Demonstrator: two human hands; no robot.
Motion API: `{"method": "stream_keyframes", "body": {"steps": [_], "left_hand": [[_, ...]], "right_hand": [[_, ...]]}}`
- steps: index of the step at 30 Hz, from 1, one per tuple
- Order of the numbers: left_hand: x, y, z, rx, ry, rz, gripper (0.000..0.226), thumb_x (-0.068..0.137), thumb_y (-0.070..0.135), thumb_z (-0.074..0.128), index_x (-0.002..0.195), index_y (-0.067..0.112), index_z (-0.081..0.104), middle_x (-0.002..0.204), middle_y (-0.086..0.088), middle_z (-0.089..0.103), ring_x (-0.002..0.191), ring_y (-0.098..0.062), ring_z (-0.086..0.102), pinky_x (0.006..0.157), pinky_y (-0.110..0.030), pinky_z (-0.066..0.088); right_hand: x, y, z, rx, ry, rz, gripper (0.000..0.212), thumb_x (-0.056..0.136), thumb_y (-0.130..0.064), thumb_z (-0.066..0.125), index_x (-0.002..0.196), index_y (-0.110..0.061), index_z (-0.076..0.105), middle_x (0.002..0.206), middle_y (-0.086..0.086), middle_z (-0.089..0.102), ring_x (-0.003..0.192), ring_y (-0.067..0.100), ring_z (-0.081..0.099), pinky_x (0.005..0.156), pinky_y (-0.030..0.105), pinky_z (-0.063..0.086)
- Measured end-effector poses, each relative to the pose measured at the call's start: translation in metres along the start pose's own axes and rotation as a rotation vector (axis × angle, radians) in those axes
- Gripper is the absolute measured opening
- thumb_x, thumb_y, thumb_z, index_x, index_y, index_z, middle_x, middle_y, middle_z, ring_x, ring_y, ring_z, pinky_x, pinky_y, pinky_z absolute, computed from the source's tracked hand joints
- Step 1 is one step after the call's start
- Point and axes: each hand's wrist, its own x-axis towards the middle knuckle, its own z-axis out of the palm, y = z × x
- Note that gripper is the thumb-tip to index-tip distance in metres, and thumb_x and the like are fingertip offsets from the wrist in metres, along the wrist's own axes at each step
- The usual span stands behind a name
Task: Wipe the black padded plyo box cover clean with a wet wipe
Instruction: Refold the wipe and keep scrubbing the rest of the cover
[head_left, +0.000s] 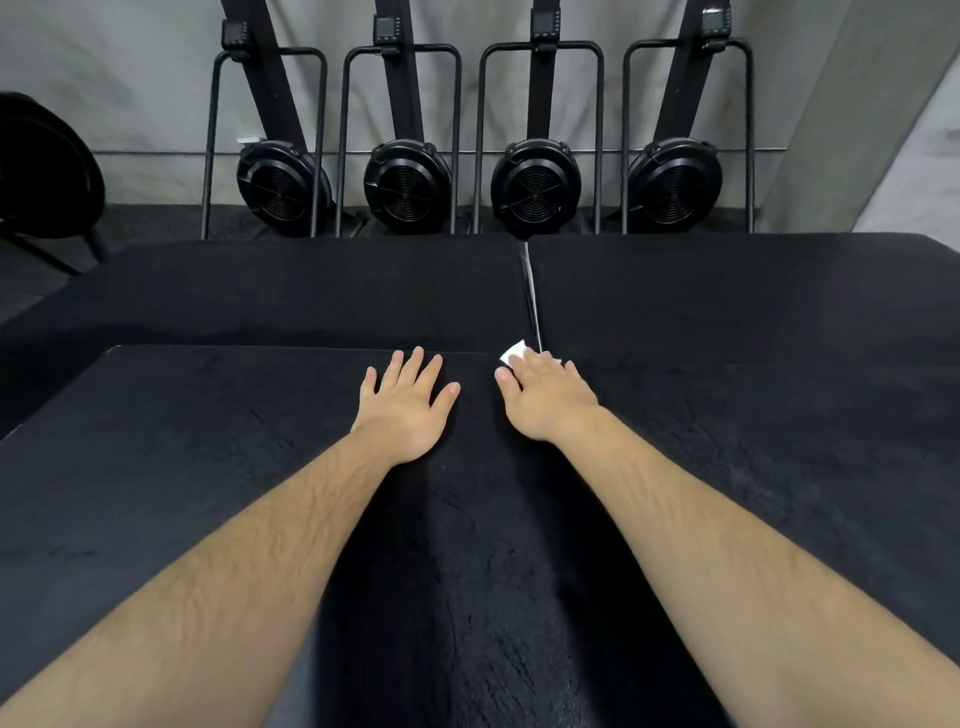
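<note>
The black padded plyo box cover (218, 493) fills the lower half of the view, its textured top running from the near edge up to a far edge at about mid-height. At its far edge, toward one o'clock from the centre, the right hand (545, 400) lies palm-down with the fingers pressing a white wet wipe (513, 354) flat against the cover; only a corner of the wipe shows past the fingertips. Just beside it, at twelve o'clock, the left hand (408, 408) rests flat and spread on the cover, grasping nothing. Beyond lie two more black padded boxes (727, 296), set edge to edge. Against the grey wall at twelve o'clock stand four black ski-trainer machines (535, 182) with round flywheel housings; no lettering on them is readable.
</note>
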Motion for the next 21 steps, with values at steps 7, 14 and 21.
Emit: {"method": "stream_keyframes", "body": {"steps": [7, 14, 21], "left_hand": [[0.0, -0.001, 0.0, -0.002, 0.006, 0.005, 0.066, 0.101, 0.062, 0.009, 0.16, 0.033, 0.004, 0.167, 0.008, -0.007, 0.153, -0.014, -0.014, 0.123, -0.047, -0.008], [-0.004, 0.005, -0.002, 0.039, 0.031, 0.0, 0.064, 0.104, 0.057, 0.012, 0.16, 0.027, 0.01, 0.168, 0.004, -0.003, 0.154, -0.018, -0.008, 0.124, -0.047, -0.003], [-0.021, 0.037, 0.003, -0.22, 0.09, 0.128, 0.051, 0.107, 0.031, 0.034, 0.154, 0.012, 0.03, 0.164, -0.003, 0.022, 0.152, -0.018, 0.014, 0.124, -0.04, 0.013]], "right_hand": [[-0.021, 0.003, -0.005, -0.016, -0.04, -0.087, 0.054, 0.107, -0.045, 0.013, 0.155, -0.025, 0.03, 0.165, -0.004, 0.022, 0.151, 0.021, 0.019, 0.125, 0.044, 0.006], [-0.056, -0.014, 0.002, -0.007, -0.064, -0.167, 0.055, 0.108, -0.042, 0.013, 0.157, -0.023, 0.028, 0.165, -0.002, 0.021, 0.151, 0.024, 0.017, 0.125, 0.043, 0.007], [-0.033, -0.007, -0.006, 0.021, -0.099, -0.11, 0.053, 0.108, -0.039, 0.012, 0.158, -0.024, 0.023, 0.168, -0.003, 0.01, 0.154, 0.024, 0.008, 0.125, 0.045, 0.003]]}}
